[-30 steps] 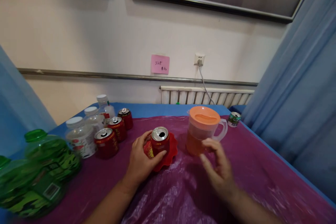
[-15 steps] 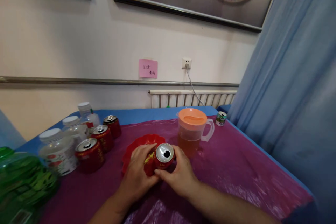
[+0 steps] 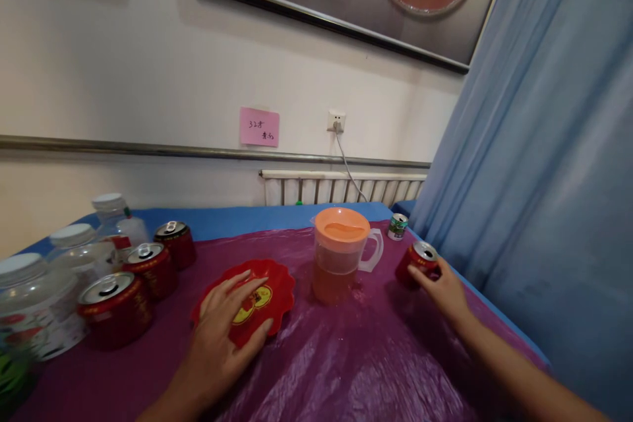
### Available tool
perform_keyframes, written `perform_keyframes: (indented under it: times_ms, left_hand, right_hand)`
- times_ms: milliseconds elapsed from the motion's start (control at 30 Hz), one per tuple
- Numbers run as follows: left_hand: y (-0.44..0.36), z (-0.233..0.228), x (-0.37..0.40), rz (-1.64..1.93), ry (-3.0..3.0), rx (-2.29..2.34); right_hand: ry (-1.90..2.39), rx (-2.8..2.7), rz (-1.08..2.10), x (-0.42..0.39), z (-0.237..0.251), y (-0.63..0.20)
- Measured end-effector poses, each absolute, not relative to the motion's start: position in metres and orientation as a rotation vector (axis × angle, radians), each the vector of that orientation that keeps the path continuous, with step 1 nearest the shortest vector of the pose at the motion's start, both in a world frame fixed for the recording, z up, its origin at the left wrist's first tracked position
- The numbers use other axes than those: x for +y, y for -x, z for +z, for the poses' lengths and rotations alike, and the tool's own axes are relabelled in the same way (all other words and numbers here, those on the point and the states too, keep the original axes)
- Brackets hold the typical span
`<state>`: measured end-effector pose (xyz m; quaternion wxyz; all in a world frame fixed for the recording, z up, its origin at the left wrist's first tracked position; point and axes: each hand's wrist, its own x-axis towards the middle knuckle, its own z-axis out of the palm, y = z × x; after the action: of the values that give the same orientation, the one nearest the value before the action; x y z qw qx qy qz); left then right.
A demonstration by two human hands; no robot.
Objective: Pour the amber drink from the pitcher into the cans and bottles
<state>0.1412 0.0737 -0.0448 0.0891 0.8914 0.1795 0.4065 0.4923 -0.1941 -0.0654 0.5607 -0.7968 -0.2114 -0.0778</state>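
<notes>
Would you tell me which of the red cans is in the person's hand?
The red can at the table's right edge, right of the pitcher, held by the right hand; the other three stand untouched far left.

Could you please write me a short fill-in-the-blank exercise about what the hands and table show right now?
1. The left hand lies flat on the red ____.
2. The right hand holds an opened red ____ to the right of the pitcher.
3. The pitcher's lid is ____ in colour.
Missing words: plate; can; orange.
</notes>
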Motion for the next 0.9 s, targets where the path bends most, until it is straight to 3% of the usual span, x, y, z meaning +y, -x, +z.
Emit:
perform_keyframes:
  times_ms: [333, 900]
  left_hand:
    - [-0.139, -0.053, 0.090, 1.233, -2.659, 0.597]
    - [-0.136, -0.049, 0.089, 1.241, -2.677, 0.526]
  right_hand:
    - [2.055, -0.333, -0.177, -0.153, -0.082, -0.632]
    - [2.388, -0.249, -0.148, -0.143, -0.102, -0.649]
